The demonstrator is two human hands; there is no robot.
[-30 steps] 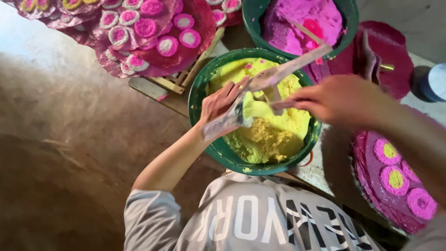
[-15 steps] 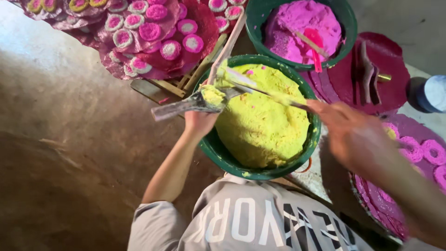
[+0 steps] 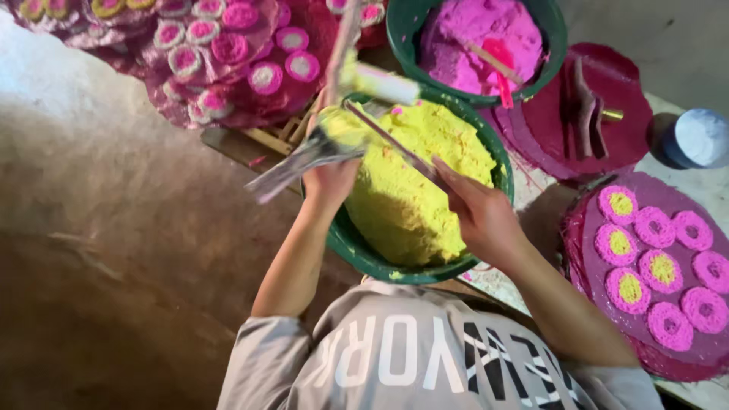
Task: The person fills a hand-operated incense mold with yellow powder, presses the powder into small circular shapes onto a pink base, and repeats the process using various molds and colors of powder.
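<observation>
Nearest, our right hand (image 3: 482,216) pinches a thin stick (image 3: 391,140) over the green bowl (image 3: 357,247) of yellow paste (image 3: 414,190). Our left hand (image 3: 330,178) closes its fingers around a blurred grey tool (image 3: 300,161) at the bowl's rim. Beyond sit a pink-filled bowl (image 3: 550,23) and trays of pink discs (image 3: 250,45); a white-lidded can (image 3: 695,138) stands far right.

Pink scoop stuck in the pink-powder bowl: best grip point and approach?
Grip the pale stick handle, the part clear of the powder, coming from above and the bowl's left. The pink scoop lies slanted, its head part-buried toward the right rim of the green bowl, so only the handle's upper-left stretch is free to pinch.
</observation>
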